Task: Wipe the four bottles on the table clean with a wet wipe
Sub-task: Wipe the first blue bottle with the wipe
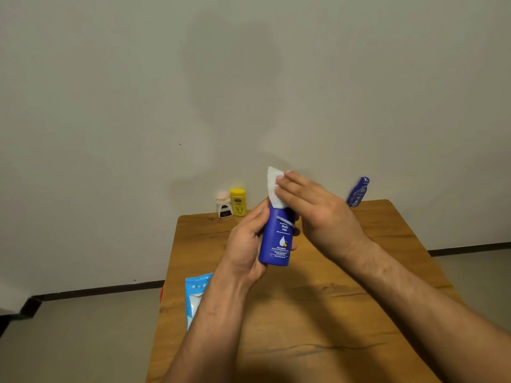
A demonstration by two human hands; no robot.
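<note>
My left hand grips a blue body-milk bottle upright above the wooden table. My right hand presses a white wet wipe over the bottle's top; the cap is hidden under the wipe. At the table's far left corner stand a small white bottle and a yellow bottle, side by side. A dark blue bottle stands tilted at the far right corner.
A light blue wet-wipe pack lies at the table's left edge, partly hidden by my left forearm. Something red peeks out beside that edge. A plain wall rises right behind the table; grey floor lies on both sides.
</note>
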